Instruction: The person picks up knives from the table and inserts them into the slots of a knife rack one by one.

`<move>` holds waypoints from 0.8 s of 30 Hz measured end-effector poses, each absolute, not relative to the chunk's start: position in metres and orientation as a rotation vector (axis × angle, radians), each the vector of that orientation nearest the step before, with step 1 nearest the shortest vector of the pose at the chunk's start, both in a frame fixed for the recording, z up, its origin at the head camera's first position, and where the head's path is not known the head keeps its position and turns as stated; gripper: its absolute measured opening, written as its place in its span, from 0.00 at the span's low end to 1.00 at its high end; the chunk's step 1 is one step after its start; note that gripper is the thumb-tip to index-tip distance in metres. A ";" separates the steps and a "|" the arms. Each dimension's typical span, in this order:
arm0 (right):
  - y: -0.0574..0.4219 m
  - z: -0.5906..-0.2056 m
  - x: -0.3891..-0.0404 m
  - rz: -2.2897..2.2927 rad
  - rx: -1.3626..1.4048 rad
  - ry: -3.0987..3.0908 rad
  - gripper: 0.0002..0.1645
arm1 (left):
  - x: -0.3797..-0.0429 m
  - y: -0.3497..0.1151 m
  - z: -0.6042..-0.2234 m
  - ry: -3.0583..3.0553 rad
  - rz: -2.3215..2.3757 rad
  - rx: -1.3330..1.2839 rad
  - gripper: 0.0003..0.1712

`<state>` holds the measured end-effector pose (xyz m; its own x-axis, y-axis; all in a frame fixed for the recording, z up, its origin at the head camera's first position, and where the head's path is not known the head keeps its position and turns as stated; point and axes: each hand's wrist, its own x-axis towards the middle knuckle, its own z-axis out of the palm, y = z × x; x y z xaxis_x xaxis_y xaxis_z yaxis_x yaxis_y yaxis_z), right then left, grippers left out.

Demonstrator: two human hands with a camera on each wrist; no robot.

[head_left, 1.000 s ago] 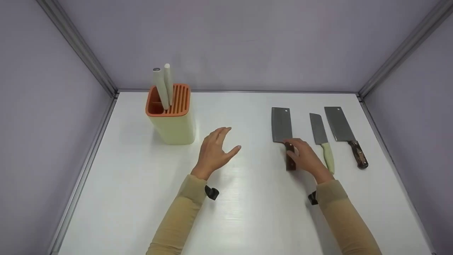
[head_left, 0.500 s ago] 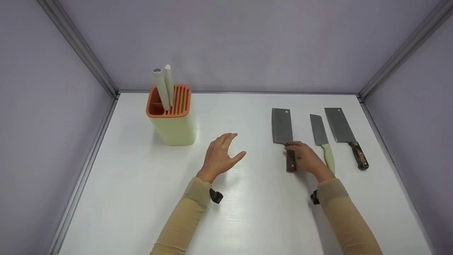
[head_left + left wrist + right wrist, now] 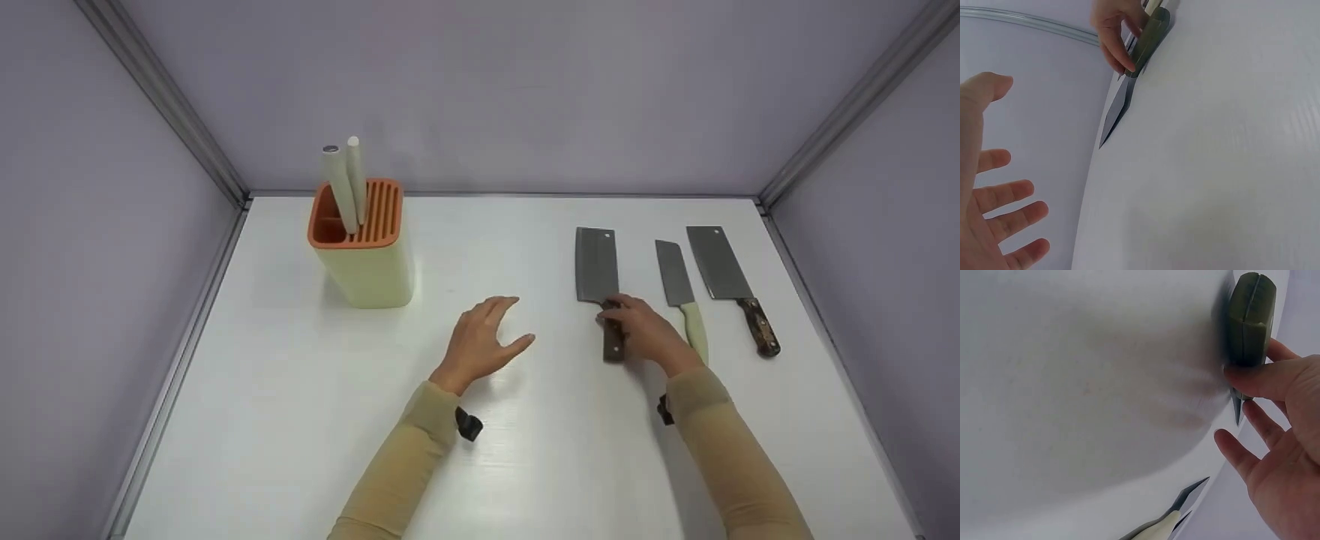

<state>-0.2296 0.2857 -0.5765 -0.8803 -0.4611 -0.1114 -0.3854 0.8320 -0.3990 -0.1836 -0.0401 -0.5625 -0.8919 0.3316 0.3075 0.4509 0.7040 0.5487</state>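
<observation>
Left grip [image 3: 478, 345] farther from knife block [image 3: 367, 277]

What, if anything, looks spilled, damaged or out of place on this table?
Nothing stands out; no spill or damage shows. Two white handles stand in the knife block. The right hand holds one cleaver, in a row with a pale-handled knife and another cleaver.

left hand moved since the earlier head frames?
Yes. In the head view, the left hand has shifted right and lower in the picture, away from the knife block, which stands where it was.
</observation>
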 end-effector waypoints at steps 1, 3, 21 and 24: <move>0.284 -0.577 -0.230 -0.540 -0.669 2.814 0.29 | -0.183 -0.039 -0.563 -2.730 -0.953 -0.637 0.38; 0.281 -0.576 -0.230 -0.530 -0.687 2.819 0.28 | -0.182 -0.037 -0.565 -2.737 -0.951 -0.645 0.38; 0.225 -0.582 -0.231 -0.397 -1.040 2.876 0.21 | -0.177 -0.037 -0.565 -2.761 -1.033 -0.635 0.38; 0.216 -0.581 -0.231 -0.387 -1.112 2.870 0.21 | -0.178 -0.039 -0.562 -2.758 -1.076 -0.616 0.38</move>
